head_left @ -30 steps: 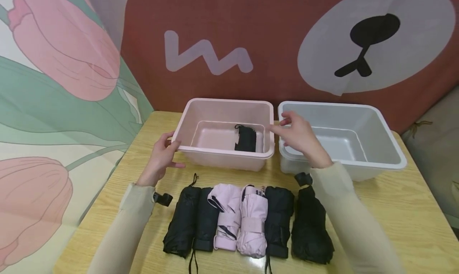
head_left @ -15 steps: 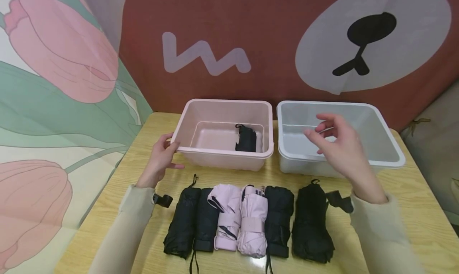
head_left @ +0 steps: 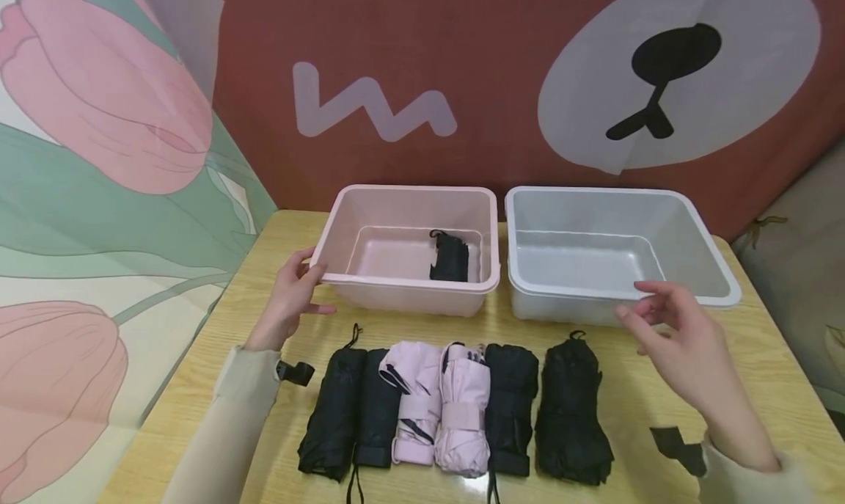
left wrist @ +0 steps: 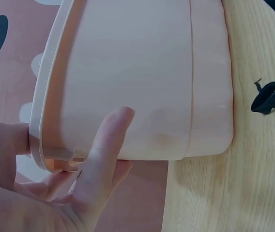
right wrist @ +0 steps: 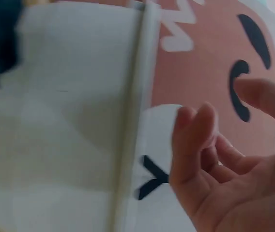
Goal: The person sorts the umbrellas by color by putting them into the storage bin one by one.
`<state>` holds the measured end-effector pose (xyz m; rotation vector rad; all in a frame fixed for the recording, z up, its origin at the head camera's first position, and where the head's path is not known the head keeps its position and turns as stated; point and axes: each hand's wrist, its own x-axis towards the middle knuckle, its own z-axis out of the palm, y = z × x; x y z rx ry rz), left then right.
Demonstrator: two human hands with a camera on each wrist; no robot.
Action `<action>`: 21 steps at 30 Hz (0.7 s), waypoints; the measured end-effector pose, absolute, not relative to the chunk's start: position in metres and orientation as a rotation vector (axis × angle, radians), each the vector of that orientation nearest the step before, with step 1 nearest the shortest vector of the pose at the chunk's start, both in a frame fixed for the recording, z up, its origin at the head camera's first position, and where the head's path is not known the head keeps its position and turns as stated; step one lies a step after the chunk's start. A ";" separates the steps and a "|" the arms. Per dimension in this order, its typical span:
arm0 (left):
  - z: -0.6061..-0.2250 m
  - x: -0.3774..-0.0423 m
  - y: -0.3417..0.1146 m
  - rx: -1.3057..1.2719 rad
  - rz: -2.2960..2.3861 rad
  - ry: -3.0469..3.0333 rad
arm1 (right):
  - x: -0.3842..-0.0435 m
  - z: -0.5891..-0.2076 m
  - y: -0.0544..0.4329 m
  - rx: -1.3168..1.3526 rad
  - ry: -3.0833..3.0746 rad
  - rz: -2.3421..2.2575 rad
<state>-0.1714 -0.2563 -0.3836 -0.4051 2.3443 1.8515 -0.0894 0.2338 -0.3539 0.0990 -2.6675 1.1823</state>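
Observation:
My left hand (head_left: 290, 295) holds the front left corner of the pink plastic bin (head_left: 409, 286). In the left wrist view, one finger (left wrist: 109, 140) lies along the bin's outer wall while others sit around the rim. One small black folded umbrella (head_left: 452, 258) lies inside this bin, towards its right. My right hand (head_left: 686, 342), its fingers loosely bent around nothing, hovers by the front rim of the grey-white bin (head_left: 574, 302). A row of folded umbrellas lies nearer me: black ones (head_left: 571, 412) at both ends and two pink ones (head_left: 462, 416) in the middle.
Both bins stand side by side on a wooden table (head_left: 634, 445), against a printed cloth backdrop (head_left: 488, 64). Nothing shows inside the grey-white bin. Cord loops stick out from some umbrellas. A black strap piece (head_left: 297, 373) hangs at my left cuff.
My right hand has moved from the pink bin's right rim, across the grey-white bin, to the right and towards me. My left hand stays at the pink bin's corner.

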 end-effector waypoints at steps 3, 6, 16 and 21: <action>-0.384 -0.171 -0.257 -0.402 1.852 2.347 | -0.084 -0.375 0.234 0.126 -2.780 1.135; -0.384 -0.170 -0.256 -0.396 1.857 2.343 | -0.079 -0.395 0.234 0.146 -2.898 1.088; -0.383 -0.170 -0.256 -0.385 1.863 2.342 | -0.067 -0.433 0.231 0.062 -3.251 1.036; -0.384 -0.170 -0.257 -0.386 1.868 2.339 | -0.066 -0.439 0.222 0.032 -3.357 1.031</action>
